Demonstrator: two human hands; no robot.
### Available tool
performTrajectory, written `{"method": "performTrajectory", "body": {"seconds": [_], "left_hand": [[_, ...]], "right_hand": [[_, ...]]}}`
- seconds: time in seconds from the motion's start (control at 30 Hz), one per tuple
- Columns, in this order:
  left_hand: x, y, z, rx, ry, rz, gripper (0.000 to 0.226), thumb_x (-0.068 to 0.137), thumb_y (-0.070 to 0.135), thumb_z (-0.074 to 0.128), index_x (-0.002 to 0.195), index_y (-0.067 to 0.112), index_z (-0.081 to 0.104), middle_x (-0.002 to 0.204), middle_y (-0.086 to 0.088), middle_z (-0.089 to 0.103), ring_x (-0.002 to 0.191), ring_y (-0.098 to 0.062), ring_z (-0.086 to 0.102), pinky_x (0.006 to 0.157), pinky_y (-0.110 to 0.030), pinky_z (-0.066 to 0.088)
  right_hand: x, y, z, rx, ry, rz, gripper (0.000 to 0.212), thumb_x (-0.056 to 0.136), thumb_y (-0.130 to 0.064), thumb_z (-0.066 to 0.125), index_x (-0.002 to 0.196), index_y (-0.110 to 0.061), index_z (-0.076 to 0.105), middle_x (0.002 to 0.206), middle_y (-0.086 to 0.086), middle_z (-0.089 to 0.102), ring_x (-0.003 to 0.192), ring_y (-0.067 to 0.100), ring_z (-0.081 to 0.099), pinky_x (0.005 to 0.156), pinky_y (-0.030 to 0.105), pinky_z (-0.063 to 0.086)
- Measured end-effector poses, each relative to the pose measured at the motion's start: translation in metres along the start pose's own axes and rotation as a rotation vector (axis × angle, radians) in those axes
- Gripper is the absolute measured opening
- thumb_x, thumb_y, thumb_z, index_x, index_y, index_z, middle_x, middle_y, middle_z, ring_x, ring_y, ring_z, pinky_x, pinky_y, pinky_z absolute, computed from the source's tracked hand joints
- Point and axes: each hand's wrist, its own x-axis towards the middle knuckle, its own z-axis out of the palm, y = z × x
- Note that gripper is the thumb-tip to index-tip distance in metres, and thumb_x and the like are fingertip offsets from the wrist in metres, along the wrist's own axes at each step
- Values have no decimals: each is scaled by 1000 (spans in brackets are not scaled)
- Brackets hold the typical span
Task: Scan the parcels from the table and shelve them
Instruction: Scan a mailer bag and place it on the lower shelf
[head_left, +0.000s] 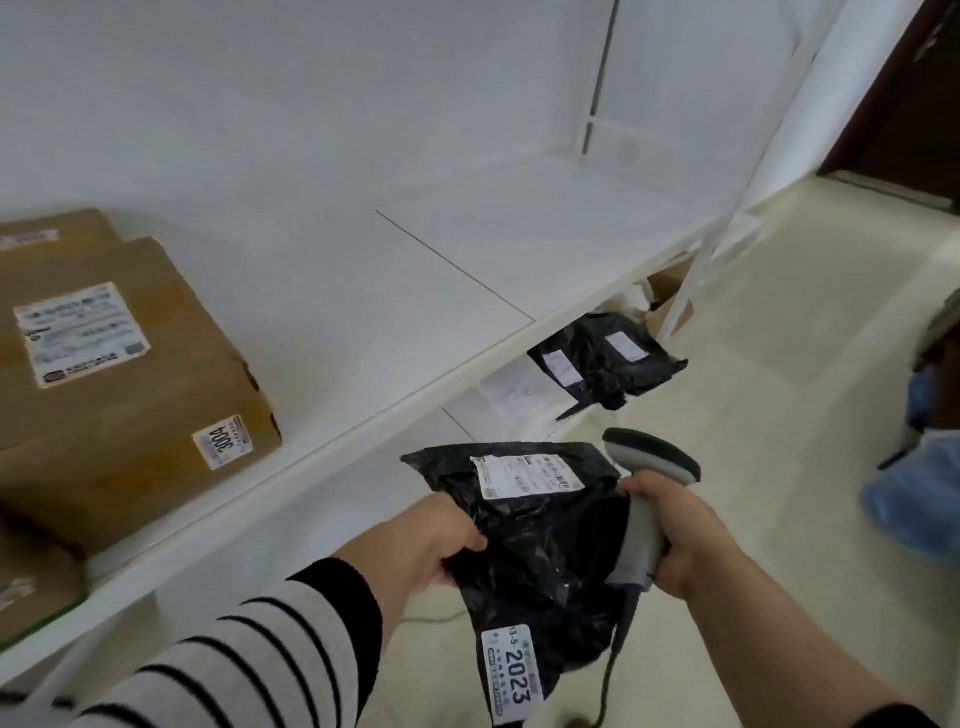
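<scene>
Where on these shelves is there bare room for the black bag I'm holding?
The upper shelf is bare from the cardboard box marked 3004 rightward to the white end frame. The lower shelf is crowded at its right end with black bags, leaving a bare strip nearer you. The left hand holds the black bag, the right hand the scanner.

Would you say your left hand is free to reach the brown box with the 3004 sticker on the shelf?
Probably not yet: the left hand grips the black parcel bag, though nothing blocks the brown box.
</scene>
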Motion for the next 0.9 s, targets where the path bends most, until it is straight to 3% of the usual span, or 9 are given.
{"method": "performTrajectory", "body": {"seconds": [0.07,0.17,0.23,0.3,0.43,0.57,0.73,0.9], "left_hand": [[26,2,13,-28,66,-31,26,87,-12,61,111,-1,64,110,-20,67,99,-35,65,83,-44,55],[66,11,33,-181,165,-61,23,87,-10,61,107,1,64,107,-19,68,96,-34,65,83,-43,56],[92,20,45,-294,220,-86,23,88,-10,59,106,2,63,104,-19,69,93,-34,65,80,-41,56],[120,27,55,-348,252,-85,26,87,-11,54,108,3,62,105,-21,69,96,-35,66,85,-43,53],[172,28,71,-410,306,-82,35,82,-15,42,107,1,62,103,-21,69,91,-34,66,80,-41,53],[230,20,73,-392,311,-77,46,83,-15,42,118,10,58,108,-14,70,98,-33,67,87,-48,56],[303,21,68,-385,341,-31,45,93,-6,51,124,26,46,109,-6,64,95,-25,64,64,-33,52],[373,35,59,-471,328,105,50,94,-13,45,126,25,44,112,-6,63,98,-28,66,68,-37,57]], "right_hand": [[27,-9,-6,-43,-33,34,24,85,-10,67,106,1,69,92,22,76,85,38,72,67,45,60],[72,-31,-15,-112,-125,63,16,87,-9,63,102,-3,69,92,17,75,91,40,70,91,59,55],[106,-43,-20,-162,-188,71,13,88,-11,64,100,-9,68,93,13,72,94,37,69,96,57,51],[140,-51,-21,-193,-249,97,19,86,-13,66,105,-9,69,95,11,72,92,35,69,89,50,53],[208,-44,-13,-228,-308,152,28,84,-14,69,111,-6,71,107,15,75,93,32,71,78,42,60],[270,-23,4,-213,-320,194,32,82,-15,72,111,-3,70,113,24,71,91,35,71,84,54,60],[349,5,31,-214,-314,178,30,80,-16,73,108,-5,70,101,19,76,96,35,73,84,52,60],[420,18,70,-185,-374,92,28,78,-16,73,104,-7,69,80,9,74,73,24,71,65,37,58]]}}
